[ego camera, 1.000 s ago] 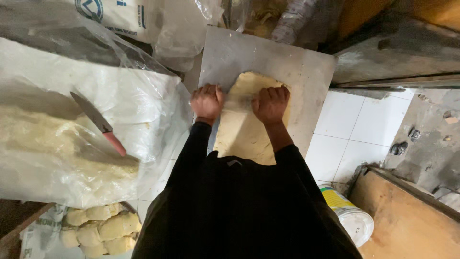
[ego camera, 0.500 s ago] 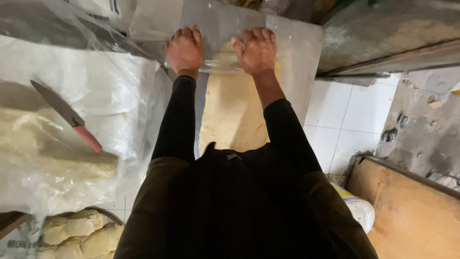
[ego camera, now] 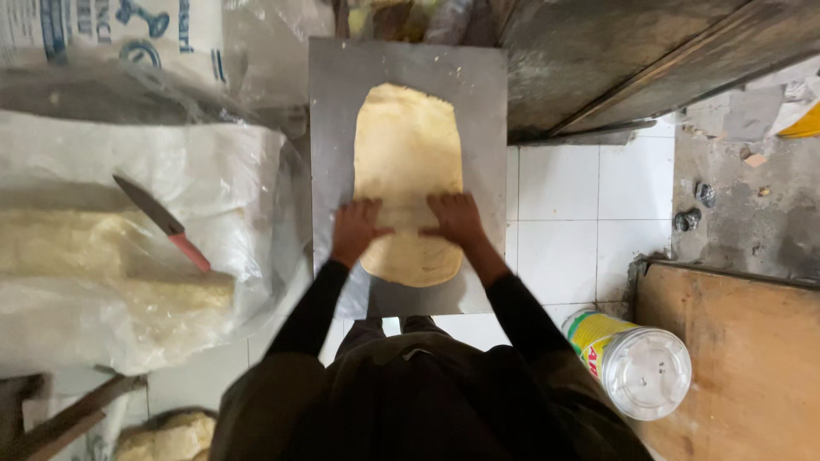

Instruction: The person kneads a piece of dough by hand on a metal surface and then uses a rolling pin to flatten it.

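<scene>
A long, flat oval sheet of pale yellow dough (ego camera: 404, 162) lies on a grey metal slab (ego camera: 483, 94) set on the floor. My left hand (ego camera: 355, 227) presses flat on the dough's near left part. My right hand (ego camera: 455, 217) presses flat on its near right part. Both palms face down with fingers spread on the dough, and they grip nothing. The far half of the dough is uncovered. My black sleeves and dark clothing fill the lower middle of the view.
A red-handled knife (ego camera: 162, 222) rests on a block of dough under clear plastic (ego camera: 102, 282) at left. Dough balls (ego camera: 171, 435) sit at bottom left. A lidded plastic jar (ego camera: 636, 363) stands beside a wooden board (ego camera: 743, 358) at right. White floor tiles (ego camera: 589, 196) show between.
My hands have drawn back from the far end of the slab to the near part of the dough. The dough sheet now lies longer and thinner.
</scene>
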